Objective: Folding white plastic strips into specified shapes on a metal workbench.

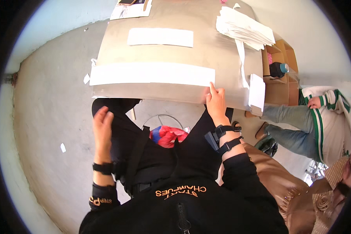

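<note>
Right hand pinning the long paper strip at the near edge of the metal table.

Metal table cut off at the top of the frame, far end unseen. On it, along the near edge, long white paper strip, long axis running left to right, right end under the fingertips. Farther up the table, shorter strip, lying the same way; at the table's right, loose stack of white sheets, partly off-frame. Right hand reaching up to the table's near edge, fingers straight and close together, tips pressed on the strip's end. Left hand below the table's left corner, over dark trousers, fingers loosely curled, holding nothing visible.
</note>
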Motion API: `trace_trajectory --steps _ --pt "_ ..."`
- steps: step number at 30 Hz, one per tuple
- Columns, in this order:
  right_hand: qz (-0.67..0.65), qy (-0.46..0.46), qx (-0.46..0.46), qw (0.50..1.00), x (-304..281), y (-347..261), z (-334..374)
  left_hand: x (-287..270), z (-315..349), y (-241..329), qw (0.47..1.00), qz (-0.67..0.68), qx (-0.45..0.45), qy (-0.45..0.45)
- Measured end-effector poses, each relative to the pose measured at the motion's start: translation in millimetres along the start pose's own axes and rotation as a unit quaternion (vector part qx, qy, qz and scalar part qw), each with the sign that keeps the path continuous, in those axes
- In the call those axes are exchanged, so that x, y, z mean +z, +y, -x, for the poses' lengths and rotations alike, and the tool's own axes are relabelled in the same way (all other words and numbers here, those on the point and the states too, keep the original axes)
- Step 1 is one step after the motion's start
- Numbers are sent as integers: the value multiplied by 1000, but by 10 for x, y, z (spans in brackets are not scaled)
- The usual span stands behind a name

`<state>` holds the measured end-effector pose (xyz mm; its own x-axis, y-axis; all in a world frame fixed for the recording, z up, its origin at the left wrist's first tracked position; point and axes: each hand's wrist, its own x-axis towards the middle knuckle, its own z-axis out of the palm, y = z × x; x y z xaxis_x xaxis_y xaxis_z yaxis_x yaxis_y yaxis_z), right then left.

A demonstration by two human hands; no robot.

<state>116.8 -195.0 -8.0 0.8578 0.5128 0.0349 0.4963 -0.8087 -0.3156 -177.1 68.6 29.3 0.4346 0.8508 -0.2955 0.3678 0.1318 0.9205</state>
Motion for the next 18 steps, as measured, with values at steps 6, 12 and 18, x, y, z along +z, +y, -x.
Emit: trace_trajectory --steps 6,12,18 --pt "-45 46 -15 998 32 73 27 263 540 73 954 -112 45 -275" --pt "-439 -114 287 844 -68 281 435 165 396 115 941 -79 -77 -321" --pt "-720 -105 267 631 -174 758 815 -226 198 -178 827 446 -243 -242"
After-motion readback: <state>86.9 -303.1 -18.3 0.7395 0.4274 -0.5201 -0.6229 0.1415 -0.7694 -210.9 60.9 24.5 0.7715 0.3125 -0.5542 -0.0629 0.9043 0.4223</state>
